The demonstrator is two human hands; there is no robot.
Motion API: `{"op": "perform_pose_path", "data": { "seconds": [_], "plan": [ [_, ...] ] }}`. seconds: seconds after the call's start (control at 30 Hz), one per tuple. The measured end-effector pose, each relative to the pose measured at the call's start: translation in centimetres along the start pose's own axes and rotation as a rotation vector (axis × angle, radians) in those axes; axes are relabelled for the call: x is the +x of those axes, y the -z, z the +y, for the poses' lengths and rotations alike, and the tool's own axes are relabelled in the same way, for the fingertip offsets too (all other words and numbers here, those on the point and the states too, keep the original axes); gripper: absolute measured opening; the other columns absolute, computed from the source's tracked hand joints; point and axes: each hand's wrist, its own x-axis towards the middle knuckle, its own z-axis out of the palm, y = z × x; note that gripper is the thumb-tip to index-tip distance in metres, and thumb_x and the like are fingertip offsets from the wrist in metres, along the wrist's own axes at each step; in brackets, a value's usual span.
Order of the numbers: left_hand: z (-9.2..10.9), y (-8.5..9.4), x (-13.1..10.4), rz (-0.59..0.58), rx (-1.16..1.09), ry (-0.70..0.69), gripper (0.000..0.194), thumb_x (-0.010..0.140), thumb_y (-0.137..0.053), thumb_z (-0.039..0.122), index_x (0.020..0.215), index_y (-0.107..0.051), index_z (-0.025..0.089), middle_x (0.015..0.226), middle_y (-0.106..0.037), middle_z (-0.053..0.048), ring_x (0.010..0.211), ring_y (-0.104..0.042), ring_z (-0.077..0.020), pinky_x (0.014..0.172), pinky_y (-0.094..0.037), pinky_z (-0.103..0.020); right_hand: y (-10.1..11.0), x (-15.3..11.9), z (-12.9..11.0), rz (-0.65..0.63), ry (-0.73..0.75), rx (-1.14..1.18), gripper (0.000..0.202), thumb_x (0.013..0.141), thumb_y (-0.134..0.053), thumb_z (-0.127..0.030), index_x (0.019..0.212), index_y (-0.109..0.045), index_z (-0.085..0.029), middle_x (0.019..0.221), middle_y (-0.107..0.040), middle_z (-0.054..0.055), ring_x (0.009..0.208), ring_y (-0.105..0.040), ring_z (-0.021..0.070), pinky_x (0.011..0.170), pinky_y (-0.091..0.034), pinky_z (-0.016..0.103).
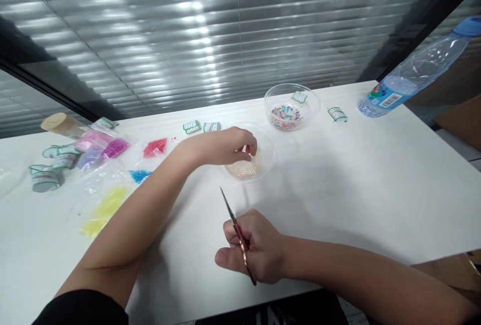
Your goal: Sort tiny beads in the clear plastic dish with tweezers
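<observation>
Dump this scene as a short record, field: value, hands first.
left hand: fingers at the near bowl, grip unclear
near bowl: clear, pale pieces inside
right hand: holding scissors, tip pointing away from the person
far bowl: clear, multicoloured beads inside
left side: loose-looking yellow, blue and red pieces, plastic around them
bottle: clear, blue cap, far right
surface: white table

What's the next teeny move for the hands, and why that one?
I'd probably dip the left hand's fingertips a little to pinch one pale piece. That hand is already over the clear dish where those pieces lie, though I can't tell if it holds one now. The right hand has the scissors, so it's busy.
</observation>
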Motion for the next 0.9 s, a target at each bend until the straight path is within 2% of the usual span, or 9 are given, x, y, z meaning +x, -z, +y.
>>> {"op": "perform_pose_path", "data": {
  "seconds": [0.17, 0.3, 0.53, 0.7, 0.9],
  "plan": [
    [-1.2, 2.8, -2.3, 0.041, -0.218, -0.138, 0.022, 0.090, -0.056, 0.034, 0.102, -0.066, 0.019, 0.100, -0.068, -0.004, 0.084, -0.060, -0.0131, 0.075, -0.045, -0.024, 0.9, 0.2, -0.2, 0.043, -0.006, 0.032, 0.058, 0.073, -0.067, -0.067, 0.059, -0.032, -0.022, 0.053, -0.027, -0.008, 0.055, -0.025, 0.0095, 0.051, -0.021, 0.025],
    [-1.9, 3.9, -3.3, 0.037, -0.341, -0.169, 0.024, 0.088, -0.061, 0.038, 0.097, -0.067, 0.018, 0.093, -0.068, -0.004, 0.080, -0.059, -0.0127, 0.073, -0.046, -0.024, 1.3, 0.2, -0.2, 0.042, -0.030, 0.073, 0.061, 0.072, -0.064, -0.073, 0.062, -0.032, -0.022, 0.054, -0.027, -0.008, 0.054, -0.024, 0.0092, 0.050, -0.020, 0.025],
    [-1.9, 3.8, -3.0, -0.049, -0.466, -0.272, 0.028, 0.082, -0.069, 0.043, 0.096, -0.071, 0.019, 0.095, -0.070, -0.006, 0.085, -0.063, -0.0158, 0.078, -0.048, -0.027, 1.6, 0.4, -0.1, 0.055, -0.002, 0.146, 0.066, 0.068, -0.060, -0.081, 0.061, -0.034, -0.021, 0.054, -0.033, -0.007, 0.053, -0.025, 0.0088, 0.049, -0.020, 0.025],
    [-1.9, 3.5, -2.6, -0.125, -0.472, -0.334, 0.024, 0.086, -0.065, 0.039, 0.100, -0.069, 0.020, 0.098, -0.070, -0.007, 0.088, -0.063, -0.0159, 0.078, -0.048, -0.026, 1.8, 0.5, 0.0, 0.054, 0.021, 0.169, 0.069, 0.066, -0.055, -0.087, 0.061, -0.033, -0.021, 0.053, -0.032, -0.007, 0.051, -0.024, 0.0085, 0.048, -0.019, 0.026],
    [-1.5, 3.1, -2.2, -0.166, -0.449, -0.318, 0.025, 0.087, -0.063, 0.041, 0.100, -0.069, 0.021, 0.102, -0.071, -0.006, 0.090, -0.063, -0.0160, 0.080, -0.047, -0.026, 1.8, 0.7, -0.1, 0.069, 0.040, 0.185, 0.068, 0.066, -0.057, -0.085, 0.061, -0.033, -0.021, 0.054, -0.032, -0.007, 0.053, -0.026, 0.0090, 0.050, -0.021, 0.027]
  ]
}}
